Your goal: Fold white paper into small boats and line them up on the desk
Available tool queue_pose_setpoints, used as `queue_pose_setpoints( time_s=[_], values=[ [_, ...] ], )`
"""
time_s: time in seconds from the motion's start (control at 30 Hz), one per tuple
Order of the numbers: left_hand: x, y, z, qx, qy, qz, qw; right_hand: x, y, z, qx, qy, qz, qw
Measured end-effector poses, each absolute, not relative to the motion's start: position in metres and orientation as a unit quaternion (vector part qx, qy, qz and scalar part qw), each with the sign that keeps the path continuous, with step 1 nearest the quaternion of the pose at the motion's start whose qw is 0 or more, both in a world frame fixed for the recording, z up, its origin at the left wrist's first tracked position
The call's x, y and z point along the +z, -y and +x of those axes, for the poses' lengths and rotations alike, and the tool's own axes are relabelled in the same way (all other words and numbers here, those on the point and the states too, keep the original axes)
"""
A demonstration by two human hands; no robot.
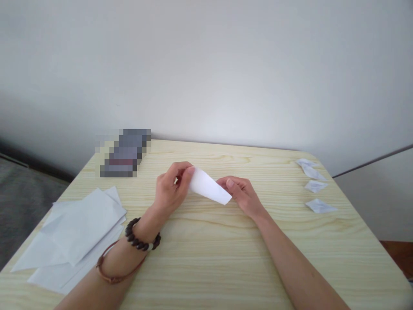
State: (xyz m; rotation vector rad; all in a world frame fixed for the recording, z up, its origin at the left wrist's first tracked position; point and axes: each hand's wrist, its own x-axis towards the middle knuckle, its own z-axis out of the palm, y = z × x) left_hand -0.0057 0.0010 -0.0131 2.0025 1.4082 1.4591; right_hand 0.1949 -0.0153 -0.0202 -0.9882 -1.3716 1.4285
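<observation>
**Head view: both hands grip one folded paper at mid-table**

Head camera looks down on a pale wooden table (206, 258) set against a plain light wall (206, 64). The paper (209, 187), white and folded into a narrow slanted strip, sits near the middle of the table, between the two hands. Its upper end points left and its lower corner points right.

The left hand (170, 187) is closed on the paper's upper end, with fingertips curled over the edge and the thumb tucked behind. The right hand (244, 196) pinches the lower corner between thumb and fingers, knuckles turned toward the table. Whether the paper touches the wood or is held just above it cannot be told.

On the left wrist sits a bead bracelet (142, 237) of dark beads, and further up the forearm a thin reddish cord (113, 275).

Loose white sheets (77, 232) lie in an overlapping pile at the table's left edge, well apart from the hands. Along the right edge four small folded pieces (315, 186) lie in a rough line, one behind another. A blurred block (125, 153) lies at the far left corner, and what it is cannot be made out.
</observation>
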Motion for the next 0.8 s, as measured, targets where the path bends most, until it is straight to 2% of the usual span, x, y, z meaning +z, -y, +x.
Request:
queue_pose_setpoints(
  time_s=[0.07, 0.13, 0.23, 0.33, 0.5, 0.57, 0.67, 0.8],
  values=[
    [-0.013, -0.003, -0.008, 0.506, -0.463, 0.718, 0.119, -0.022, 0.014, 0.193, 0.555, 0.543, -0.432, 0.458],
    [-0.014, -0.006, -0.011, 0.526, -0.451, 0.708, 0.140, -0.024, 0.013, 0.191, 0.541, 0.516, -0.454, 0.484],
    [-0.018, -0.008, -0.014, 0.559, -0.454, 0.629, 0.292, -0.026, 0.013, 0.190, 0.518, 0.491, -0.476, 0.514],
    [-0.018, -0.007, -0.015, 0.470, -0.436, 0.616, 0.458, -0.026, 0.013, 0.190, 0.487, 0.499, -0.496, 0.518],
    [-0.012, -0.004, -0.009, 0.402, -0.439, 0.575, 0.561, -0.025, 0.014, 0.191, 0.457, 0.497, -0.499, 0.543],
    [-0.008, -0.004, -0.009, 0.411, -0.436, 0.547, 0.585, -0.025, 0.015, 0.192, 0.489, 0.521, -0.473, 0.515],
    [-0.003, -0.005, -0.010, 0.415, -0.445, 0.522, 0.598, -0.026, 0.017, 0.195, 0.530, 0.565, -0.466, 0.428],
    [-0.001, -0.005, -0.013, 0.348, -0.411, 0.538, 0.648, -0.024, 0.018, 0.198, 0.530, 0.565, -0.474, 0.419]
  ],
)
